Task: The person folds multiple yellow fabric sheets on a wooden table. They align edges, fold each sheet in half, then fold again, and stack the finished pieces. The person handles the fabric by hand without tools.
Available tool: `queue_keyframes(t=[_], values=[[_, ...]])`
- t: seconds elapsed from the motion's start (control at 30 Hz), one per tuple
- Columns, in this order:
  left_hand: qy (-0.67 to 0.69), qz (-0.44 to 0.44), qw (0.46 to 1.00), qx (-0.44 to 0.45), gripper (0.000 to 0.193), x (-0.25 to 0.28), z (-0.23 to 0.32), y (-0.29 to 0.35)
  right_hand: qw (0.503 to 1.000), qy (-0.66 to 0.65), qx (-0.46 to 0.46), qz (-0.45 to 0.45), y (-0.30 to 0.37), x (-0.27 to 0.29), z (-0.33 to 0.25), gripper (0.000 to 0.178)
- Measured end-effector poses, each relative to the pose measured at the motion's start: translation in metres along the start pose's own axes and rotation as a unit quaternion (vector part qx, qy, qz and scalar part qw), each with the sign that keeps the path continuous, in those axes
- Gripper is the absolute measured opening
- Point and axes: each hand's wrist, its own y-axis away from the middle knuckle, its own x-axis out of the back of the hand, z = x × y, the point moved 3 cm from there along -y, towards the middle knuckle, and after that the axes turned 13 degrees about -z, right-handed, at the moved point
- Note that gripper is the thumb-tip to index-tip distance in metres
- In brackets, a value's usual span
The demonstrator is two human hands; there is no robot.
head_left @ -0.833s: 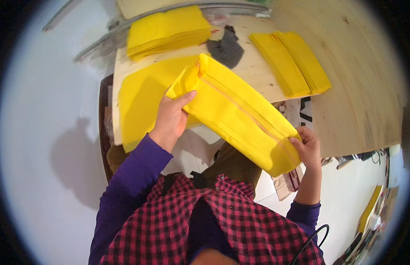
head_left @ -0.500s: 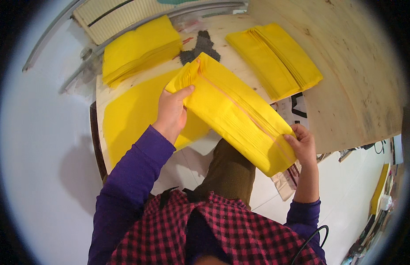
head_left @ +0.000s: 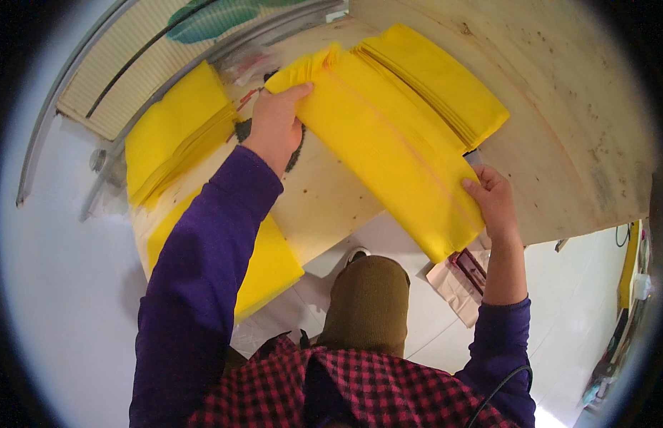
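Between my hands a folded stack of yellow fabric-like sheets point(head_left: 381, 146) is held up at a slant, its layers pleated along the far left end. My left hand point(head_left: 276, 125) pinches that end, thumb on top. At the lower right corner my right hand point(head_left: 494, 200) grips the other end, also thumb on top. Just behind the held stack lies another folded yellow stack point(head_left: 438, 82); the held one partly covers it. A third yellow stack point(head_left: 181, 128) rests on the table's left. Below my left forearm shows a flat yellow sheet point(head_left: 264, 264), partly hidden by the sleeve.
The pale wooden table point(head_left: 331, 192) carries all the stacks. A dark grey cloth-like piece point(head_left: 294, 153) lies mostly behind my left hand. At the back left stands a ribbed cream panel point(head_left: 124, 64). On the floor near my right arm is a brown paper-like piece point(head_left: 453, 292).
Both hands have carried the held yellow stack away from me, up to the stack at the back right. The view has turned, so the table's other things appear shifted left and lower.
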Motion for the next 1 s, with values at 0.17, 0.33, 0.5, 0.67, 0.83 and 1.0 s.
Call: queue_keyframes(t=[0.17,0.33,0.5,0.67,0.83,1.0], values=[[-0.025,0.032,0.997,0.06,0.027,0.001,-0.031,-0.078,0.999,0.012,0.006,0.044,-0.044,0.024,-0.003,0.021],[-0.038,0.02,0.995,0.087,0.028,0.012,-0.06,-0.142,0.989,0.109,-0.023,0.093,-0.08,0.041,-0.015,0.025],[-0.057,0.041,0.989,0.133,0.031,0.032,-0.085,-0.171,0.959,0.245,0.013,0.138,-0.11,0.04,-0.004,0.028],[-0.061,0.03,0.99,0.121,0.028,0.047,-0.104,-0.177,0.931,0.315,0.087,0.163,-0.12,0.032,0.016,0.02],[-0.102,0.04,0.985,0.136,0.029,0.055,-0.105,-0.187,0.916,0.333,0.144,0.174,-0.122,0.029,0.019,0.016],[-0.124,0.061,0.98,0.146,0.033,0.071,-0.105,-0.199,0.9,0.364,0.148,0.188,-0.125,0.025,0.021,0.015]])
